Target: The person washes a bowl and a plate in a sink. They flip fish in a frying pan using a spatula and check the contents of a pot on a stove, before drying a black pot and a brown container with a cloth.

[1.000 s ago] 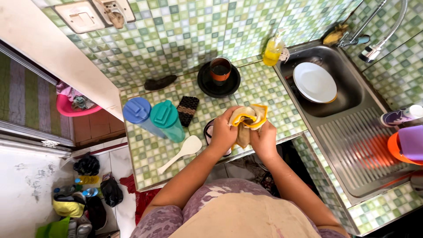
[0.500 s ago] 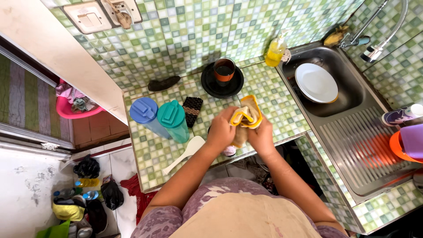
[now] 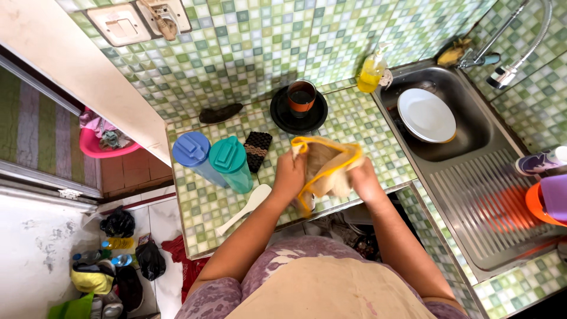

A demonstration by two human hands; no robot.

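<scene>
Both hands, left hand and right hand, grip a yellow-edged cloth over the green tiled counter. Just beside the left hand stand a teal container and a blue container (both lidded). A white plate lies in the sink.

the cloth hides both grips' fingertips; the orange bowl runs off the right edge.

Just beside the fingers stand a teal container and a blue container, with a black sponge between. A white spatula lies near. Beyond the fingertips, a cup sits on a black plate. Well apart, a white plate rests in the sink, with a yellow soap bottle beside it.
</scene>
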